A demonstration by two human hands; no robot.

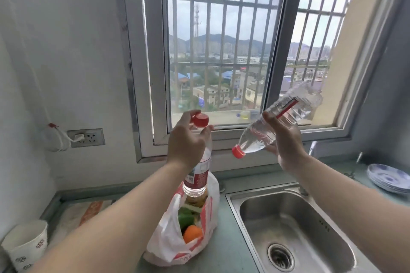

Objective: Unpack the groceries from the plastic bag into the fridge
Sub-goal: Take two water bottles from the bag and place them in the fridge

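My left hand (185, 139) grips the neck of an upright water bottle (198, 175) with a red cap and red label, held just above the bag. My right hand (285, 139) holds a second clear water bottle (286, 115) tilted, its red cap pointing down-left and its base up toward the window. Below the left bottle, a white and red plastic bag (168, 235) sits open on the counter beside the sink. Inside it I see an orange fruit (192, 233), something green (185, 217) and other items I cannot make out. No fridge is in view.
A steel sink (295, 235) lies to the right of the bag. Stacked blue-patterned plates (390, 178) rest at the far right. A paper cup (27, 244) stands at the lower left. A barred window (221, 51) and a wall socket (86, 137) are behind.
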